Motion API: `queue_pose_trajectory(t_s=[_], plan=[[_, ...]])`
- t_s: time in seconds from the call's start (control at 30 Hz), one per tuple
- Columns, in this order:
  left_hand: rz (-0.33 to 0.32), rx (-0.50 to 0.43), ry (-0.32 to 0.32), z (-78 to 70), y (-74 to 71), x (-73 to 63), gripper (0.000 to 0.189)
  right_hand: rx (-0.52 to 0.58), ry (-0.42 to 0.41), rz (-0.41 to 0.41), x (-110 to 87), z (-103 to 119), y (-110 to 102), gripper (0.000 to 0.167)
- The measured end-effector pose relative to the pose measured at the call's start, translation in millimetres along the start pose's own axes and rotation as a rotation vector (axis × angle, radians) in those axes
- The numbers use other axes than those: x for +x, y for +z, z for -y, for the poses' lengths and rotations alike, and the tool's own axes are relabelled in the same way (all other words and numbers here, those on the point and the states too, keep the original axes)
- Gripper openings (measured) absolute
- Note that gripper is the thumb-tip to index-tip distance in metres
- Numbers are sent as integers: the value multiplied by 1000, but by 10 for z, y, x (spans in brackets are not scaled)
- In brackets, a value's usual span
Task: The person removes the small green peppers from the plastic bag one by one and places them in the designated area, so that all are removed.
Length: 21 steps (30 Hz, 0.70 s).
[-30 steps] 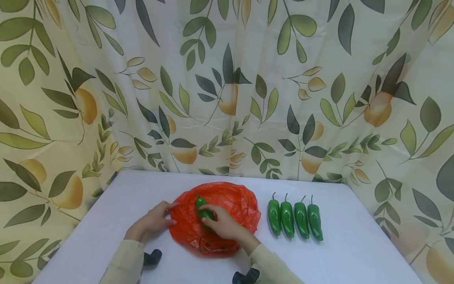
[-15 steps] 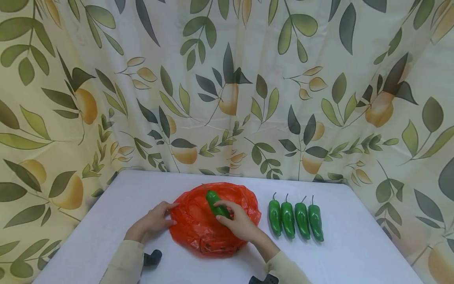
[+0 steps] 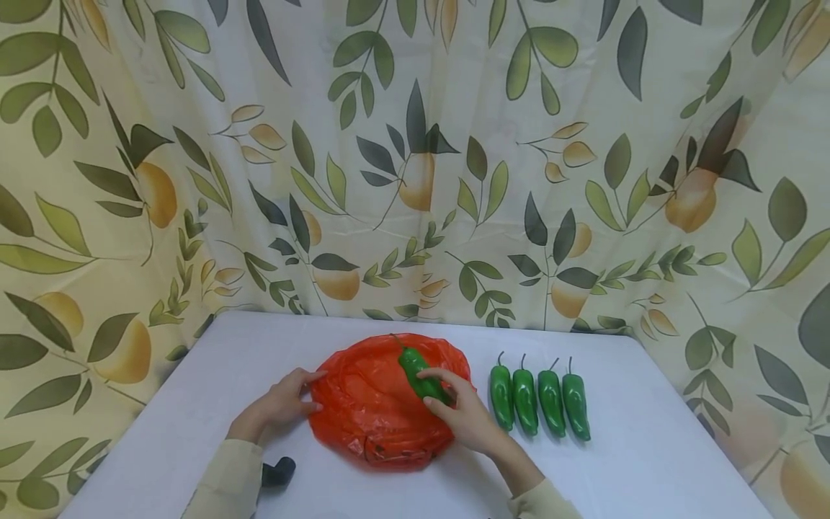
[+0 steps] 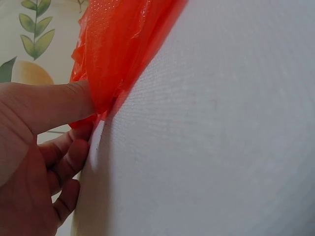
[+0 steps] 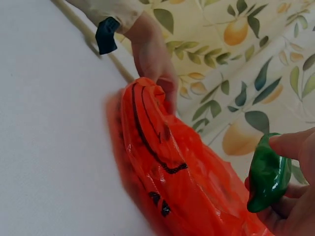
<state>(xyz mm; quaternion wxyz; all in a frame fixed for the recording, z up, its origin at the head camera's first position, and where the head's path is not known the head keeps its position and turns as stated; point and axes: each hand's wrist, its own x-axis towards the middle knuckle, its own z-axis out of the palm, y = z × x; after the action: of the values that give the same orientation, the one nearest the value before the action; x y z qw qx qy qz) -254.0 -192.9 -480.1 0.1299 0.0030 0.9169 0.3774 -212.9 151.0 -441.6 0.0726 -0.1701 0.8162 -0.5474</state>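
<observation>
A crumpled red plastic bag (image 3: 363, 411) lies on the white table. My left hand (image 3: 284, 398) pinches the bag's left edge; in the left wrist view the thumb (image 4: 61, 105) presses on the film and the fingertips are partly behind it. Over the bag's right side, my right hand (image 3: 468, 418) holds a green chili pepper (image 3: 413, 366) between thumb and fingers, its stem pointing up and left. The right wrist view shows the pepper's glossy tip (image 5: 268, 177) raised above the bag. What the bag contains cannot be seen.
Several green chili peppers (image 3: 524, 400) lie in a row right of the bag, stems toward the back. The white table (image 3: 648, 447) ends at a curtain (image 3: 454, 180) printed with leaves and fruit. A black wrist camera (image 3: 279, 472) sits by the left sleeve.
My right hand has moved to the right across the bag, lifting the green chili pepper with it. The left hand has stayed at the bag's edge.
</observation>
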Motion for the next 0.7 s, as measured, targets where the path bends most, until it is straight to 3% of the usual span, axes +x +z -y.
queue_pose_trajectory(t_s=[0.43,0.7], plan=[[-1,-10,20,1,-10,1,66,-18,-4,-113,-104,49,-139,43],[-8,16,18,6,5,9,66,-65,-57,-191,-182,36,-272,40]])
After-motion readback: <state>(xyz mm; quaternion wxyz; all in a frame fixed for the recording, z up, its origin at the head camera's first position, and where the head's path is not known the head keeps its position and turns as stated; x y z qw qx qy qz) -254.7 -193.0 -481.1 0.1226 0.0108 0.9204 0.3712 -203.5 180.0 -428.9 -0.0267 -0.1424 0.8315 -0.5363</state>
